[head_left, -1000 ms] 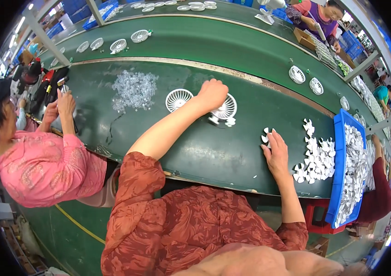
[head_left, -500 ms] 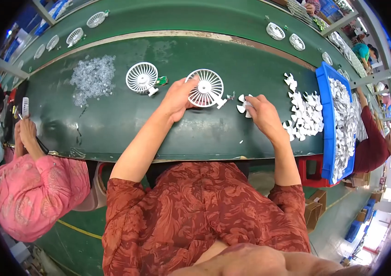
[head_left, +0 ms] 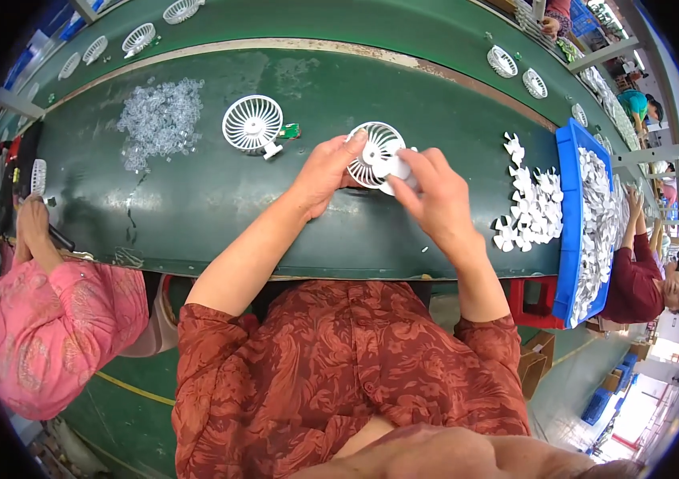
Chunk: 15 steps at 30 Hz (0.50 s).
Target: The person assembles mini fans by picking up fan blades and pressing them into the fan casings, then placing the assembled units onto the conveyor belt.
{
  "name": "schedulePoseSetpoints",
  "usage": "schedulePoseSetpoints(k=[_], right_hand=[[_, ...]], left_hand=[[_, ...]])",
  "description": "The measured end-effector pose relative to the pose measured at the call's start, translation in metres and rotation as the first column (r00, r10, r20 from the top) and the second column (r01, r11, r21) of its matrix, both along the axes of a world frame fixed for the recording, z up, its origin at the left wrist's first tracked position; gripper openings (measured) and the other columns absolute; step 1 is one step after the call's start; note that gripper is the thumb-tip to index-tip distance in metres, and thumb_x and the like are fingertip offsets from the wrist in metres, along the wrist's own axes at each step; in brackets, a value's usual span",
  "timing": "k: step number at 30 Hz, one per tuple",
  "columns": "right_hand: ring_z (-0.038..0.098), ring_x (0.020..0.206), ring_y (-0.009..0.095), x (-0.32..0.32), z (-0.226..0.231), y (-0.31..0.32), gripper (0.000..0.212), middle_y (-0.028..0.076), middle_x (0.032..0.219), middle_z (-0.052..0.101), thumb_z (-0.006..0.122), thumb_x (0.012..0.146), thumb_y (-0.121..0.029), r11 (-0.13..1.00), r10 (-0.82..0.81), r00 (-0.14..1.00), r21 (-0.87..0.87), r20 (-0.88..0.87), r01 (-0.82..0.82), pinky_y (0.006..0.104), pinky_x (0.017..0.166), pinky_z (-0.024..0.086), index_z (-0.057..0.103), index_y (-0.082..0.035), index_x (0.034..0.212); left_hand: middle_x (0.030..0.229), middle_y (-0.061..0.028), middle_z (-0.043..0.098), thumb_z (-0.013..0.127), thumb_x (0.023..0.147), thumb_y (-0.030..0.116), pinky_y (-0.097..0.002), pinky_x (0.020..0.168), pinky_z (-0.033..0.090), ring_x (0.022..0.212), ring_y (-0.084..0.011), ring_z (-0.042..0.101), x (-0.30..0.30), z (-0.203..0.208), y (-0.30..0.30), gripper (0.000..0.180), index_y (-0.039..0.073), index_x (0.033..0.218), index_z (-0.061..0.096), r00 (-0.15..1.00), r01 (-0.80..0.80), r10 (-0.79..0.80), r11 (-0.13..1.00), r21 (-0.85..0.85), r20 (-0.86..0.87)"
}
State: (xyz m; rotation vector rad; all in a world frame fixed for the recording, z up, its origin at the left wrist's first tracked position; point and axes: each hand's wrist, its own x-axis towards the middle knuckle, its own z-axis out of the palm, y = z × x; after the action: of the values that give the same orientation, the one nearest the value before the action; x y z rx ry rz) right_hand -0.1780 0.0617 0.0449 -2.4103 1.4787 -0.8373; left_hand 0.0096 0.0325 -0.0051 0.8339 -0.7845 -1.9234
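In the middle of the frame, most fingers of the left hand are hidden beneath the white grille, whose right side disappears behind the white blade and right hand; those fingers partly cover the blade. Upper left, individual clear pieces are too small to tell. The top edge cuts off another grille; the dark rim hides the pink-clad co-worker's head.
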Motion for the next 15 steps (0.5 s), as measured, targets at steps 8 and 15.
schedulePoseSetpoints(k=[8,15], right_hand=[[0.062,0.092,0.031,0.014,-0.025,-0.007,0.028,0.017,0.103,0.062,0.068,0.083,-0.015,0.999,0.047,0.999,-0.023,-0.021,-0.048,0.0360,0.078,0.051,0.061,0.000,0.106],[0.055,0.098,0.029,-0.015,-0.021,-0.024,0.042,0.015,0.113,0.056,0.069,0.080,-0.009,0.978,0.086,0.996,-0.192,0.018,-0.081,0.0342,0.073,0.048,0.056,0.000,0.119]], left_hand=[[0.084,-0.0153,0.062,0.071,0.079,0.029,-0.0376,0.066,0.048,0.076,-0.0228,0.058,-0.012,0.005,0.014,0.034,-0.001,0.092,0.061,0.889,-0.119,0.283,0.901,-0.416,0.359],[0.090,-0.0234,0.062,0.067,0.076,0.027,-0.0435,0.074,0.048,0.086,-0.0379,0.061,-0.021,-0.024,0.012,0.039,-0.005,0.097,0.056,0.737,-0.125,0.514,0.742,-0.658,0.439]])
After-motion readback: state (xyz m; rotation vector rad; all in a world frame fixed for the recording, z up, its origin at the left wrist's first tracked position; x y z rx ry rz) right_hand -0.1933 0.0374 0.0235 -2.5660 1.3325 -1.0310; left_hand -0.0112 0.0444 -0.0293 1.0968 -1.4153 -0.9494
